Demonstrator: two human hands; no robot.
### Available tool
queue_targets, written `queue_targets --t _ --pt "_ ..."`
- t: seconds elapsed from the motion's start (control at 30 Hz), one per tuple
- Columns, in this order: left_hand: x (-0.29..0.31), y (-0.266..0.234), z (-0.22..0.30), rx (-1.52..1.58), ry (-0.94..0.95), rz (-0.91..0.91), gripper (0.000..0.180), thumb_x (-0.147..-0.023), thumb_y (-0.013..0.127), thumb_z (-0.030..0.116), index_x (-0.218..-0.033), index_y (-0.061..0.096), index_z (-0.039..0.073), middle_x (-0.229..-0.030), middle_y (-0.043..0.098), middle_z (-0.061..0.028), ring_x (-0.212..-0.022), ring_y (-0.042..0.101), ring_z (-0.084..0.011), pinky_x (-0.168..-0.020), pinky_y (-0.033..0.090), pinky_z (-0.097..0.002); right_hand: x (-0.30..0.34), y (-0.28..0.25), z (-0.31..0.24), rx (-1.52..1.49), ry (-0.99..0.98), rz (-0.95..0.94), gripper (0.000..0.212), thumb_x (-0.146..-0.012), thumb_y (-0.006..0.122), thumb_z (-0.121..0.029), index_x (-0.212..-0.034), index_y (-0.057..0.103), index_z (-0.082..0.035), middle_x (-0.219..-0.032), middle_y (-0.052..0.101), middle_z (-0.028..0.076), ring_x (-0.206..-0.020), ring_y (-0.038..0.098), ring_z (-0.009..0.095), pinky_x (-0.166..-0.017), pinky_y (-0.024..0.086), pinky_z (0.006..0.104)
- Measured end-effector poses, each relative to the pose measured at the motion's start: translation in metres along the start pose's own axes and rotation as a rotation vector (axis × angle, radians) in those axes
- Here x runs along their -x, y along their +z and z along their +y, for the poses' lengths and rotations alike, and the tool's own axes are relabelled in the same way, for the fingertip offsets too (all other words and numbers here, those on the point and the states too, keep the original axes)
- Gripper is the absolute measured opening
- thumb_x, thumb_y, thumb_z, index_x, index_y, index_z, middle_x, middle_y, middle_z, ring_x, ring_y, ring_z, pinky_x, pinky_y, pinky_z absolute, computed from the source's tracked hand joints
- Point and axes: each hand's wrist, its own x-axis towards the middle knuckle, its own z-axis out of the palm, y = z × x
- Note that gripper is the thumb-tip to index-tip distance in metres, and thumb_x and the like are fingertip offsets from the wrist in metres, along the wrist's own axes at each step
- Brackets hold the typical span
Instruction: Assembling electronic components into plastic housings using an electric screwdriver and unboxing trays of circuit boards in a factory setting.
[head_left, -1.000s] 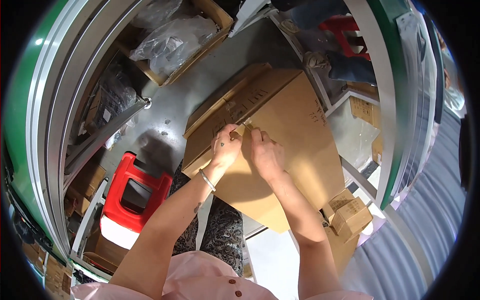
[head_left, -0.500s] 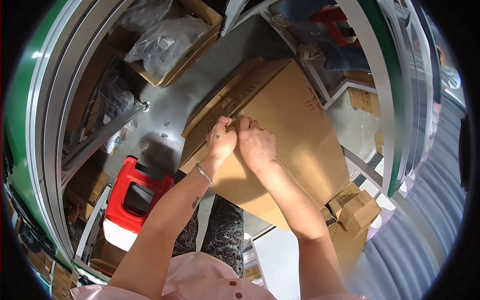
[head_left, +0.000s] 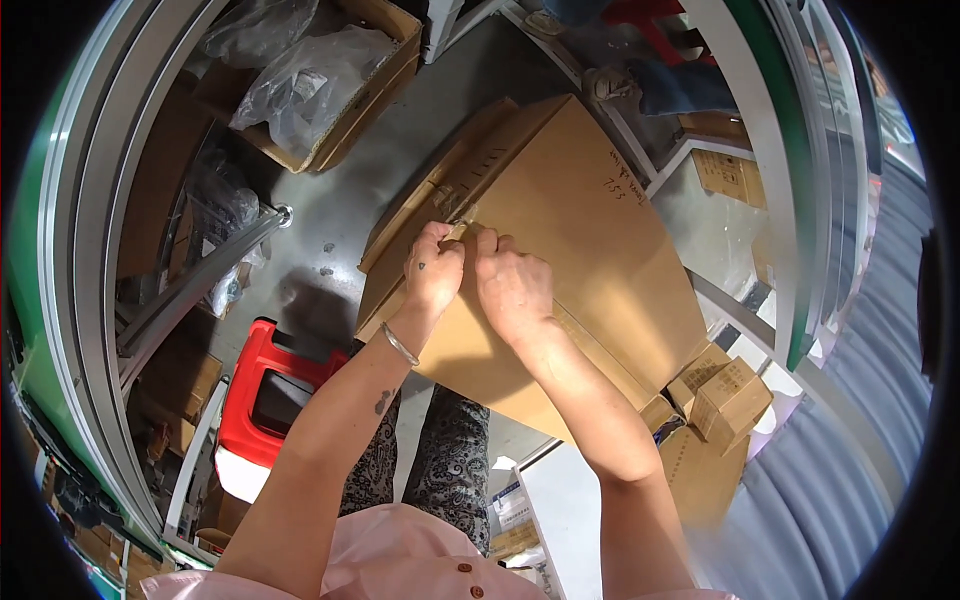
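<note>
A large brown cardboard box (head_left: 600,270) lies in front of me, with handwriting on its panel. At a seam near its raised far-left edge, my left hand (head_left: 432,272) is closed, thumb and fingers pinching what looks like a crumpled strip of tan packing tape (head_left: 457,230). Just to its right, my right hand (head_left: 515,292) is closed too, its curled fingers pressed against the seam. Whatever lies under those right fingers is hidden. Shiny tape and dark marks show along the flap beyond the hands.
A red and white step stool (head_left: 252,400) stands on the floor at the left. Farther back is an open carton (head_left: 365,120) holding clear plastic bags (head_left: 315,85). Small cardboard boxes (head_left: 728,400) sit right of the large box. Metal frames (head_left: 200,280) rise on both sides.
The view has shifted slightly. My left hand has moved a little away from the right hand, and more of the tan strip shows between them. My right hand keeps its place at the seam.
</note>
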Motion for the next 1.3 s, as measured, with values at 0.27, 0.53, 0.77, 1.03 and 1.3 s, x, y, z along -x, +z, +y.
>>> queue_targets --t 0.27,0.53,0.77,1.03,1.3 --pt "0.006 0.001 0.009 0.079 0.018 0.024 0.026 -0.073 0.053 0.018 -0.095 0.054 0.004 -0.091 0.058 -0.0166 -0.087 0.054 -0.0294 -0.079 0.04 -0.0351 0.006 0.002 0.008 0.039 -0.019 -0.046 0.019 -0.072 0.05 -0.008 -0.089 0.049 0.0 -0.072 0.058 0.012 -0.06 0.061 0.024 -0.05 0.049 0.0313" --pt "0.015 -0.005 0.039 0.199 -0.006 -0.02 0.029 -0.07 0.064 0.027 -0.073 0.052 0.0 -0.062 0.049 -0.0013 -0.061 0.044 -0.009 -0.058 0.038 -0.0243 0.072 0.024 0.065 0.148 0.059 -0.184 0.025 -0.071 0.05 -0.006 -0.094 0.049 0.001 -0.075 0.058 0.013 -0.058 0.062 0.023 -0.048 0.049 0.03" --pt "0.032 0.002 0.059 0.051 0.056 0.138 0.028 -0.067 0.067 0.017 -0.057 0.044 0.005 -0.054 0.04 0.0028 -0.051 0.035 -0.0062 -0.046 0.031 -0.0231 0.143 0.046 0.13 0.208 0.138 -0.383 0.022 -0.072 0.049 -0.007 -0.094 0.05 -0.002 -0.076 0.059 0.012 -0.063 0.062 0.025 -0.053 0.05 0.0334" --pt "0.082 -0.027 0.061 0.281 0.387 0.143 0.023 -0.069 0.051 0.0 -0.055 0.034 0.009 -0.058 0.03 0.0062 -0.057 0.026 -0.0036 -0.05 0.022 -0.0202 0.279 0.086 0.254 0.326 0.368 -0.53 0.019 -0.077 0.044 -0.008 -0.094 0.053 -0.006 -0.081 0.06 0.013 -0.071 0.061 0.027 -0.059 0.05 0.0364" --pt "0.178 -0.107 0.033 0.258 0.455 0.205 0.027 -0.077 0.038 0.007 -0.102 0.049 0.004 -0.11 0.047 -0.006 -0.096 0.042 -0.0131 -0.087 0.03 -0.0262 0.376 0.032 0.293 -0.083 0.588 -0.16 0.013 -0.082 0.045 -0.013 -0.09 0.053 -0.007 -0.077 0.058 0.017 -0.069 0.057 0.035 -0.058 0.045 0.043"
